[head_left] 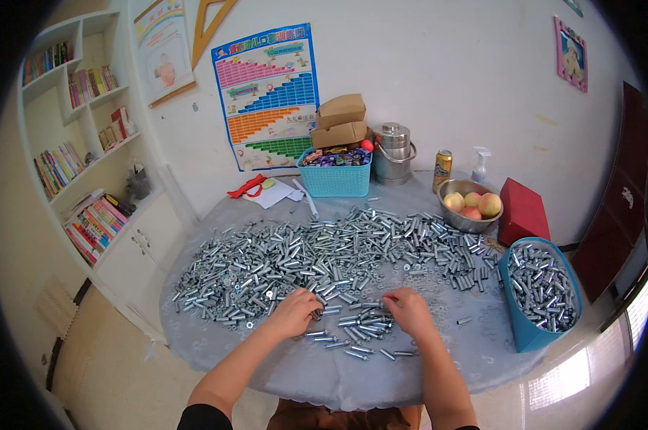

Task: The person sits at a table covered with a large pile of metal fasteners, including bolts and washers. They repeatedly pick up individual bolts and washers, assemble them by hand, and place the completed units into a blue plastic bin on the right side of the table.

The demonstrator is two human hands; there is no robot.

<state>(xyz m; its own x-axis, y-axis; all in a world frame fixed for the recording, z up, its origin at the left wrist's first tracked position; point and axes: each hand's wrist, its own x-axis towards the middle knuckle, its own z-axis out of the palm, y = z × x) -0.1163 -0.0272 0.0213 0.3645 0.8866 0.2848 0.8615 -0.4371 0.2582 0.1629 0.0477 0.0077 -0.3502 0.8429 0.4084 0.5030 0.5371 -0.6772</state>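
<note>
Left hand (294, 312): palm down, fingers curled onto the near edge of the heap, fingertips pinched on a small metal piece (315, 313) too small to identify further. Right hand (408, 309): palm down, fingers bent and resting on a small cluster of bolts (360, 322) lying between the two hands; whether it grips one cannot be told. Both forearms enter from the lower edge and angle inward toward the table centre, wrists raised slightly off the cloth. Loose bolts (352, 350): several separated pieces just nearer the person than the cluster, apart from one another. Main heap of silver bolts and washers (324, 251): broad band across the middle of the round table (216, 344), reaching from its left side to near the right. Blue bin (528, 330): at the right edge, partly filled with the same bolts, well apart from the right hand. Bare cloth lies in front of and to both sides of the hands, up to the near rim. Far side: turquoise basket (334, 179) with two brown cardboard boxes (340, 122) stacked on it, steel lidded pot (393, 152), drink can (442, 169), spray bottle (481, 163), metal bowl of peaches (471, 204), red box (522, 211), papers with a red-handled tool (266, 190). Left of the table: white bookshelf (80, 129) with books.
</note>
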